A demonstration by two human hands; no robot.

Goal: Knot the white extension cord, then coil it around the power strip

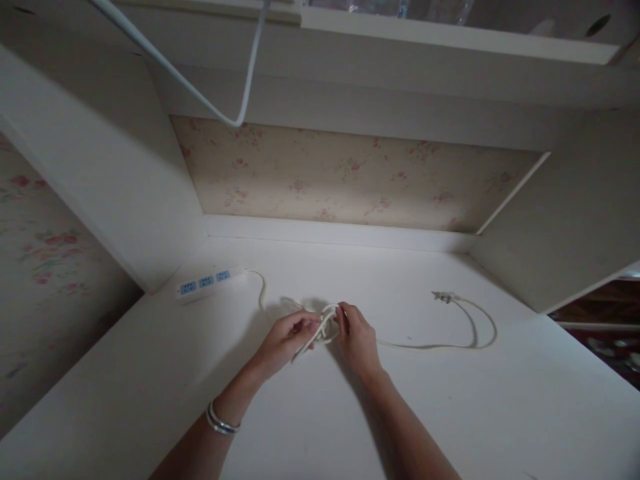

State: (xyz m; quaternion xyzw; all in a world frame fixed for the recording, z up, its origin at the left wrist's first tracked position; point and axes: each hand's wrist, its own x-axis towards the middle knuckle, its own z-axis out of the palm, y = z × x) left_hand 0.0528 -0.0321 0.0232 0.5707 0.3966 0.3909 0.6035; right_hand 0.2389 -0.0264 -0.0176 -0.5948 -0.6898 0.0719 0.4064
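A white power strip (211, 284) with blue sockets lies at the left of the white desktop. Its pale cord (326, 327) runs to the middle, where it is bunched in loops between my hands. My left hand (290, 333) is closed on the looped cord, thumb on top. With bent fingers, my right hand (356, 333) pinches the upper right part of the same loops. From there the cord goes right along the desk, bends round and ends at a plug (443, 297) with metal prongs. The fingertips partly cover the loops.
The desktop (310, 427) is framed by a left side panel (125, 153) and a right side panel (575, 207). Flowered wallpaper (320, 177) shows at the back. Overhead is a shelf edge (450, 40), and a white bent tube (235, 120) hangs down at upper left.
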